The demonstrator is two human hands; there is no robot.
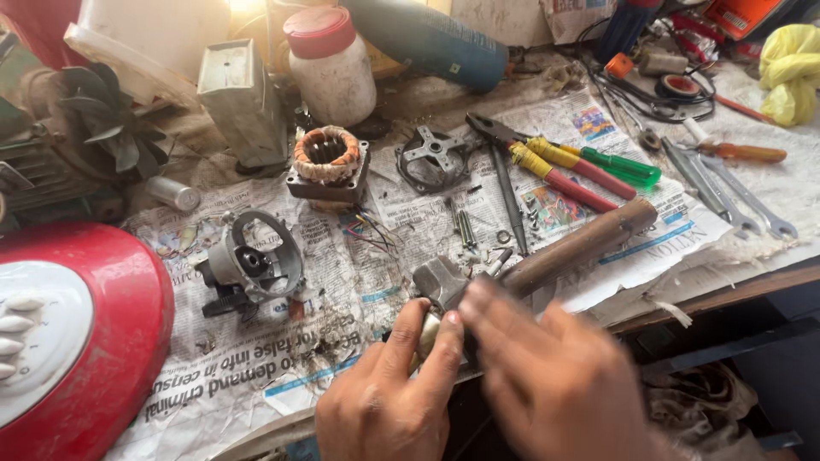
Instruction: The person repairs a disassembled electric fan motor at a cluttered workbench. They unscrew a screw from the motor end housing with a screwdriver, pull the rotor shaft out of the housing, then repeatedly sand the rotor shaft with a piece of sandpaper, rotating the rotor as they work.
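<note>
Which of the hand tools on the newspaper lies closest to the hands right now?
The wooden-handled hammer: its metal head sits right by the left hand, while the yellow-and-red pliers and green-handled screwdriver lie farther back.

workbench (752, 286) | newspaper (342, 290) spread on top | hammer (555, 256), pliers (555, 166), wrenches (726, 188)

a red and white housing (77, 341) is sitting near left; a copper-orange winding (327, 152) is showing farther off, yellow-and-red pliers (555, 175) right, a green-handled screwdriver (619, 166) beside them.

Two hands (380, 401), one hammer (547, 256), perhaps two spanners (726, 192)
</note>
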